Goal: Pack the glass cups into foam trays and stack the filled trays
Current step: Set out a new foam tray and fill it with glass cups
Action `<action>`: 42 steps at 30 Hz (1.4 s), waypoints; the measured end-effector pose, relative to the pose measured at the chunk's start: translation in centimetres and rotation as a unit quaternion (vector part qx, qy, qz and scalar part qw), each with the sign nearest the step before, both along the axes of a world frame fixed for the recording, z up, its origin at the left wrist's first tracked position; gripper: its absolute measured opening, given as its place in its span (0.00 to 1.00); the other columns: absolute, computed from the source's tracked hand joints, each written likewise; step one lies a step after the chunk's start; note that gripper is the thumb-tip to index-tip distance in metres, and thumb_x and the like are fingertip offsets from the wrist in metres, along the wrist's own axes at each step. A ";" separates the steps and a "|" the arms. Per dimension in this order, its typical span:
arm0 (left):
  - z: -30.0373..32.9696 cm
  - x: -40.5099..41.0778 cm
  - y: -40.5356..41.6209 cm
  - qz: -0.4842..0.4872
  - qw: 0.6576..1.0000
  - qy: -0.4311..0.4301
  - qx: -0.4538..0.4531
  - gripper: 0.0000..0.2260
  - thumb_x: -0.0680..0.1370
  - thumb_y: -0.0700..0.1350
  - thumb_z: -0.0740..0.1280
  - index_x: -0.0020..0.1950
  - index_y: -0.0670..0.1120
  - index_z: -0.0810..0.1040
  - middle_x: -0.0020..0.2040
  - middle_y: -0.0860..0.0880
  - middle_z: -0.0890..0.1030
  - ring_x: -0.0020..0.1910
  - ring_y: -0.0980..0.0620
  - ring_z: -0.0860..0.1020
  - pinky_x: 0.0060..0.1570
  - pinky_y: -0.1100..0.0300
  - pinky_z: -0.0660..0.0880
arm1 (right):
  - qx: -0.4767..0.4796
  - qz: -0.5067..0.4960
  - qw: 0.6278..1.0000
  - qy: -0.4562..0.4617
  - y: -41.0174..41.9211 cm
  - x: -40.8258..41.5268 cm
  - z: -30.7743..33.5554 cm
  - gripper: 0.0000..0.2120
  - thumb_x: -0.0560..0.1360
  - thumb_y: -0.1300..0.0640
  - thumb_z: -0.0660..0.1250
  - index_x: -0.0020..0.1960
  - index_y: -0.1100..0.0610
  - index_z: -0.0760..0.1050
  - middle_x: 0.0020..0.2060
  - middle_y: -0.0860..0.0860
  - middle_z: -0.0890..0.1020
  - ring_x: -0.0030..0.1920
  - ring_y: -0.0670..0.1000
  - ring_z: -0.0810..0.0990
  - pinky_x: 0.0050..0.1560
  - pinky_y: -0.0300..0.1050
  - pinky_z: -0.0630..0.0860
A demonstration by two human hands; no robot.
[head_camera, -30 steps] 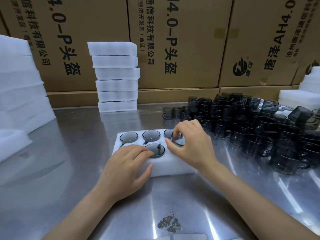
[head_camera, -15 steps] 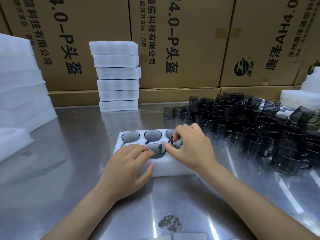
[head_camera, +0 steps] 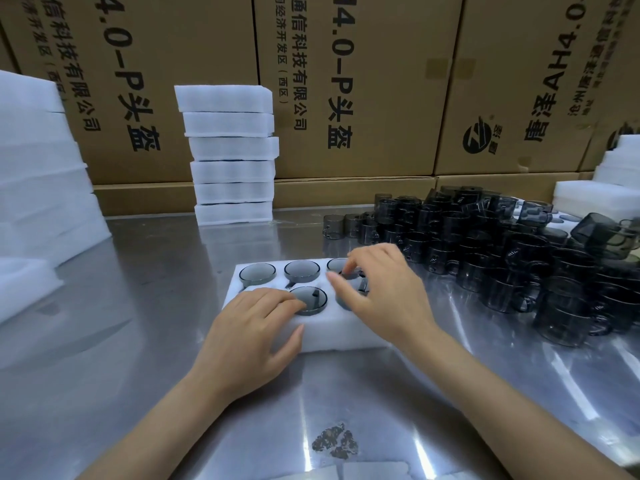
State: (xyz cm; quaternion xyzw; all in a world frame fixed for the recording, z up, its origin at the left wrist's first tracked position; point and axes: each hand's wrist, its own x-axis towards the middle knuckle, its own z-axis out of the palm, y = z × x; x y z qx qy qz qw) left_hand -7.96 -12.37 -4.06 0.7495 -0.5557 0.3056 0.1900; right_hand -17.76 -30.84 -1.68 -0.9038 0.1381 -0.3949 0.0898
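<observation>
A white foam tray [head_camera: 329, 330] lies on the steel table in front of me. Dark glass cups sit sunk in its slots: back left [head_camera: 258, 273], back middle [head_camera: 302, 270] and front middle [head_camera: 311, 301]. My left hand [head_camera: 252, 334] lies flat on the tray's front left, fingertips at the front middle cup's rim. My right hand [head_camera: 388, 292] hovers low over the tray's right slots with bent fingers. Its index tip touches a cup there and its thumb sticks out to the left. The hand hides most of the right-hand cups.
A large pile of loose dark glass cups [head_camera: 502, 258] covers the table to the right. A stack of several foam trays [head_camera: 230, 154] stands at the back, more foam at far left [head_camera: 38, 174] and far right [head_camera: 595, 195]. Cardboard boxes [head_camera: 346, 81] wall the rear.
My right hand's thumb and index have spread apart from their pinch on the right-hand cup, and the hand shifted slightly. My left hand stayed on the tray.
</observation>
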 end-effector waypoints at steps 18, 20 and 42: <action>0.5 -2.8 -4.2 -0.060 0.994 0.051 0.080 0.24 0.76 0.56 0.56 0.65 0.44 0.77 0.64 0.48 0.77 0.62 0.50 0.77 0.63 0.54 0.71 | 0.041 0.100 0.981 0.159 -2.3 -3.4 -2.3 0.20 0.82 0.50 0.51 0.73 0.44 0.62 0.72 0.35 0.62 0.71 0.34 0.58 0.71 0.35 0.57; 0.5 -2.9 -4.3 -0.053 0.995 0.047 0.075 0.24 0.75 0.56 0.57 0.62 0.45 0.79 0.62 0.49 0.79 0.60 0.51 0.78 0.61 0.55 0.72 | 0.025 0.093 0.980 0.174 -2.3 -3.5 -2.4 0.20 0.82 0.50 0.51 0.74 0.44 0.61 0.72 0.36 0.61 0.72 0.34 0.57 0.71 0.37 0.57; 0.1 1.3 2.5 0.174 0.829 0.512 -0.140 0.31 0.78 0.60 0.61 0.77 0.50 0.57 0.77 0.54 0.57 0.76 0.55 0.55 0.74 0.54 0.49 | 0.376 0.040 0.920 0.099 -1.9 -3.3 -3.2 0.36 0.63 0.26 0.52 0.44 0.60 0.72 0.40 0.54 0.78 0.45 0.53 0.77 0.52 0.51 0.71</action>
